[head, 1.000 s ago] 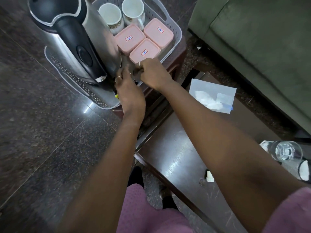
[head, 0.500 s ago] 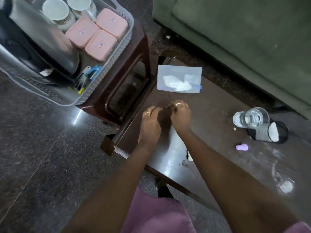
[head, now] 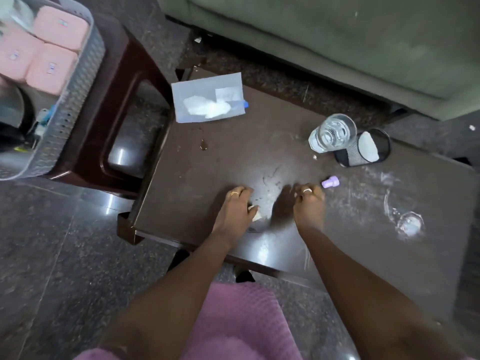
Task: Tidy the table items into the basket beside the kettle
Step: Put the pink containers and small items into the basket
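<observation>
The grey slotted basket (head: 78, 100) stands at the far left on a brown stool, with pink lidded boxes (head: 52, 68) inside and the kettle (head: 10, 120) at the frame edge. On the dark table (head: 233, 157), my left hand (head: 235, 209) curls over a small white cap (head: 255, 213) that peeks out under the thumb. My right hand (head: 309, 203) hovers with curled fingers and nothing visible in it, just left of a small purple cap (head: 330, 182). A clear plastic pouch (head: 207, 102) with white contents lies at the table's far left corner.
A drinking glass (head: 332, 133) stands beside a black mesh cup (head: 363, 149) lying on its side at the table's far right. A wet ring (head: 407, 224) marks the right part. A green sofa (head: 337, 35) runs behind the table, and the brown stool (head: 124, 81) abuts its left end.
Both hands left the basket and came back over the table. They have spread apart: the left has settled on the white cap and the right has moved toward the purple cap.
</observation>
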